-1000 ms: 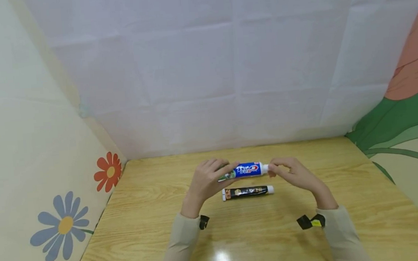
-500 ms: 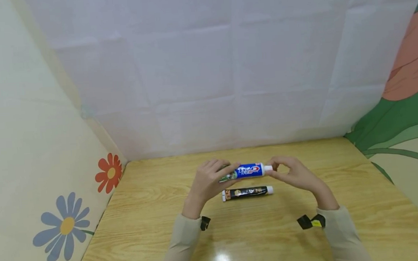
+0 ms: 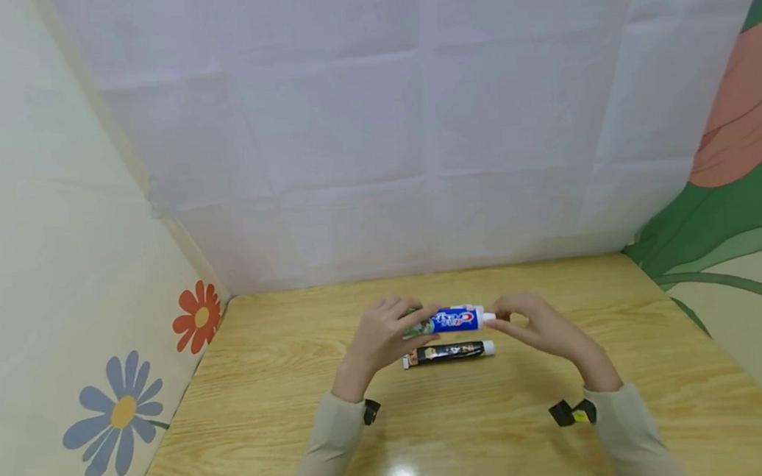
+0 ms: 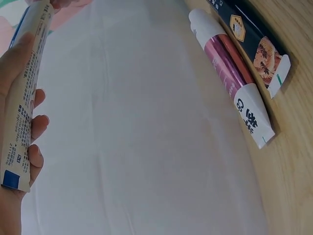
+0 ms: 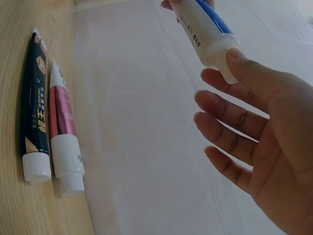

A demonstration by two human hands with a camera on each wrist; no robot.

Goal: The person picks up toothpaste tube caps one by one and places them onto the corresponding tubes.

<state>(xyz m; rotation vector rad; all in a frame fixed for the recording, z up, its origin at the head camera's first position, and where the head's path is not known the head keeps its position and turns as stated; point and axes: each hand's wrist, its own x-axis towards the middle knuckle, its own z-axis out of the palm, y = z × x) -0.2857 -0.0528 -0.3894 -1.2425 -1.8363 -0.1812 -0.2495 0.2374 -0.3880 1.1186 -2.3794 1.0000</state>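
A blue, white and green toothpaste tube (image 3: 454, 320) is held sideways above the table, its white cap (image 5: 223, 66) pointing right. My left hand (image 3: 380, 335) grips the tail half, thumb on the near side and fingers round the far side in the left wrist view. With thumb and forefinger, my right hand (image 3: 534, 323) pinches the cap, its other fingers spread loosely below. Under the held tube lies a black toothpaste tube (image 3: 452, 352) with a white cap. A pink and white tube (image 4: 227, 63) lies beside the black one, hidden in the head view.
The wooden table (image 3: 285, 392) ends at a white cloth backdrop (image 3: 349, 159) behind the tubes. A flower-printed wall covering (image 3: 37, 255) stands at the left, and another floral panel (image 3: 745, 220) at the right. Black camera mounts (image 3: 572, 413) sit at both wrists.
The held tube and both hands have sunk slightly toward the black tube. My right fingers have shifted their hold on the cap. The tubes on the table have stayed put.
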